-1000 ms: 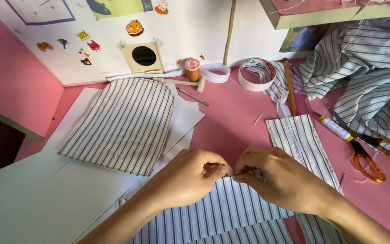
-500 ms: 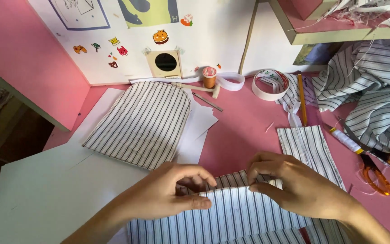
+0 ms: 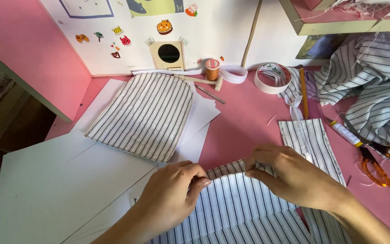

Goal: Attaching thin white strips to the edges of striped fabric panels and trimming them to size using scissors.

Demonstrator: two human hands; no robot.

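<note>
Left hand (image 3: 172,199), right hand (image 3: 290,174) pinching, knuckles up (fingertips close).

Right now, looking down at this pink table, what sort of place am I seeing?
Most likely a home sewing corner. Both hands, left hand and right hand, fold the edge of a striped cloth. A spool of thread, orange-handled scissors and a roll of tape lie on the pink table.

Two hands, left hand (image 3: 170,199) and right hand (image 3: 294,174), pinch one striped fabric panel (image 3: 244,208). Beyond that panel lie one rounded striped piece (image 3: 145,113), one thread spool (image 3: 212,69), one tape roll (image 3: 272,77), one pencil (image 3: 304,92) and one pair of orange scissors (image 3: 375,158).
</note>
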